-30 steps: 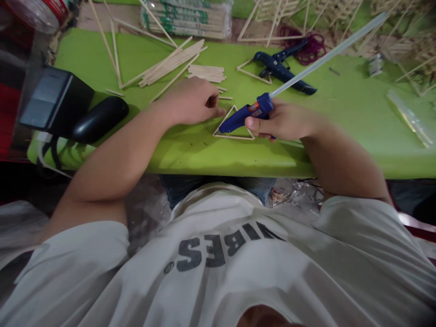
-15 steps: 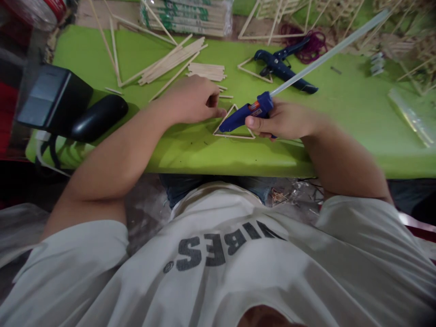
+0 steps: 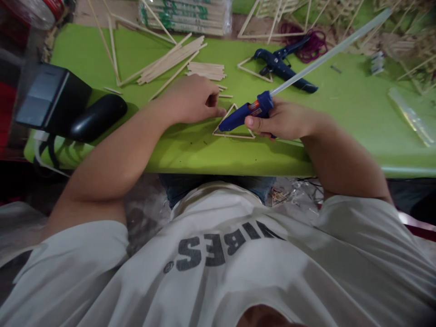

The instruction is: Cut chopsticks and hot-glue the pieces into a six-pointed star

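Observation:
In my right hand (image 3: 284,119) is a blue glue gun (image 3: 240,117), my fingers closed around its handle. A long translucent glue stick (image 3: 330,54) juts from its back end toward the upper right. The nozzle points at the left corner of a small wooden-stick triangle (image 3: 238,136) lying flat near the table's front edge. My left hand (image 3: 195,100) is closed, fingers curled, with its fingertips at the triangle's left side; the exact grip is partly hidden. Just beyond that hand lie short cut sticks (image 3: 206,71) and a bundle of longer sticks (image 3: 173,59).
A blue cutter (image 3: 286,70) lies beside another small stick triangle (image 3: 254,72) and purple cord (image 3: 311,45). Packaged sticks (image 3: 190,18) and stick frames line the back of the green table (image 3: 218,161). Black objects (image 3: 98,117) sit left; a clear bag of glue sticks (image 3: 410,118) lies right.
Both hands, the glue gun and the triangle hold almost the same positions. Only a very slight shift of the camera view shows.

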Demonstrator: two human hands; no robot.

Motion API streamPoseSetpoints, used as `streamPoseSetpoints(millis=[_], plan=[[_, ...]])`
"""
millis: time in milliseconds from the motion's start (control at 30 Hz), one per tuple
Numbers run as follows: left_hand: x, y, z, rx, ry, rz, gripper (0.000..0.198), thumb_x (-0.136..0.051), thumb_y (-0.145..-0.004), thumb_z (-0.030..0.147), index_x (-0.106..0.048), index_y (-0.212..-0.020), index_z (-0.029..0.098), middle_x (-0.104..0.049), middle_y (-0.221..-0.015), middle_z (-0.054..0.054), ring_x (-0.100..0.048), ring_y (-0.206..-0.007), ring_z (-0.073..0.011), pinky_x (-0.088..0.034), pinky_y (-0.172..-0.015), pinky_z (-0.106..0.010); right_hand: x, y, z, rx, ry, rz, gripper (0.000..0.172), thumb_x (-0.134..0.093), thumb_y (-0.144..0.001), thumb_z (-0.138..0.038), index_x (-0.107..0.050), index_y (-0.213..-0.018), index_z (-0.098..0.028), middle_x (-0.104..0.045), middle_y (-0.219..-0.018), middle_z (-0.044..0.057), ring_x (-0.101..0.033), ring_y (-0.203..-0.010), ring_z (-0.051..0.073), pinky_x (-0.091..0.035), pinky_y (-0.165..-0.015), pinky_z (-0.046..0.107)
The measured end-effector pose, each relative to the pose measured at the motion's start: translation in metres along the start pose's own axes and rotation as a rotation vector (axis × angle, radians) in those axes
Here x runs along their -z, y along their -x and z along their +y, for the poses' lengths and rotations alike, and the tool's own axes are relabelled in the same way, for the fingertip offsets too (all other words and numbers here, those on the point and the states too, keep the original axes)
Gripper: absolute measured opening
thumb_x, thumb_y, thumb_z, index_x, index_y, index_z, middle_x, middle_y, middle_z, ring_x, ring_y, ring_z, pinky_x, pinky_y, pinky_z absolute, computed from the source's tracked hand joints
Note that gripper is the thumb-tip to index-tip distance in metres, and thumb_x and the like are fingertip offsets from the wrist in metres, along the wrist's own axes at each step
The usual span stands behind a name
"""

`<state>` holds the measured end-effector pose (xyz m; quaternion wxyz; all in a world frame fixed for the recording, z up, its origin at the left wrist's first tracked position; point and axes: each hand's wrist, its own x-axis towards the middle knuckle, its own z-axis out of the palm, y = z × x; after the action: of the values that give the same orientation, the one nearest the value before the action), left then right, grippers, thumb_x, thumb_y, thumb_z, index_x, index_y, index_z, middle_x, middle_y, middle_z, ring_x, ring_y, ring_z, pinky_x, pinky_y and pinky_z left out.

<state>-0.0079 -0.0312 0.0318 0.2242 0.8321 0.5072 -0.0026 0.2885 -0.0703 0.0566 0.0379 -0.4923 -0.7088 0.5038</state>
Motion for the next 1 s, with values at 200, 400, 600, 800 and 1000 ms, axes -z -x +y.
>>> streamPoseSetpoints(millis=[200, 400, 600, 800, 1000], plan=[[-0.005, 0.000, -0.006, -0.005, -0.004, 0.040, 0.078, -0.071, -0.080, 0.102, -0.093, -0.131, 0.046, -0.095, -0.123, -0.009, -0.082, -0.125, -0.0421, -0.058, -0.103, -0.061, -0.001, 0.000, -0.001, -0.026, 0.039, -0.002, 0.063, -0.097, -0.103, -0.080, -0.066, -0.090, -0.028, -0.061, -0.065, -0.003, -0.059, -0.061, 0.017, -0.051, -0.054, 0.034], [-0.004, 0.001, -0.004, -0.021, -0.059, 0.048, 0.051, -0.072, -0.101, 0.085, -0.091, -0.120, 0.042, -0.094, -0.116, -0.005, -0.079, -0.110, -0.0340, -0.058, -0.092, -0.052, 0.000, -0.003, 0.004, -0.025, 0.069, 0.015, 0.073, -0.094, -0.098, -0.093, -0.066, -0.086, -0.028, -0.061, -0.065, -0.002, -0.059, -0.059, 0.016, -0.052, -0.052, 0.033], [-0.004, 0.003, 0.002, 0.024, -0.067, 0.042, 0.041, -0.082, -0.111, 0.062, -0.094, -0.128, 0.027, -0.093, -0.123, -0.009, -0.082, -0.108, -0.0308, -0.055, -0.093, -0.044, 0.001, -0.002, 0.006, 0.033, 0.043, -0.001, 0.074, -0.091, -0.099, -0.097, -0.067, -0.086, -0.028, -0.061, -0.065, -0.001, -0.060, -0.059, 0.017, -0.050, -0.053, 0.033], [-0.004, 0.004, 0.002, -0.007, -0.066, 0.059, 0.039, -0.082, -0.111, 0.062, -0.091, -0.118, 0.025, -0.091, -0.115, -0.009, -0.079, -0.101, -0.0303, -0.052, -0.088, -0.044, 0.002, 0.000, 0.002, -0.007, 0.077, -0.014, 0.067, -0.085, -0.111, -0.087, -0.066, -0.088, -0.027, -0.060, -0.066, -0.001, -0.058, -0.063, 0.016, -0.050, -0.057, 0.033], [-0.005, 0.001, -0.008, -0.011, 0.082, 0.045, 0.058, -0.084, -0.083, 0.091, -0.091, -0.126, 0.054, -0.095, -0.112, -0.001, -0.078, -0.124, -0.0401, -0.059, -0.106, -0.062, 0.003, 0.004, -0.002, -0.014, 0.049, -0.036, 0.064, -0.088, -0.110, -0.084, -0.065, -0.090, -0.028, -0.061, -0.067, -0.002, -0.057, -0.065, 0.016, -0.050, -0.060, 0.034]])
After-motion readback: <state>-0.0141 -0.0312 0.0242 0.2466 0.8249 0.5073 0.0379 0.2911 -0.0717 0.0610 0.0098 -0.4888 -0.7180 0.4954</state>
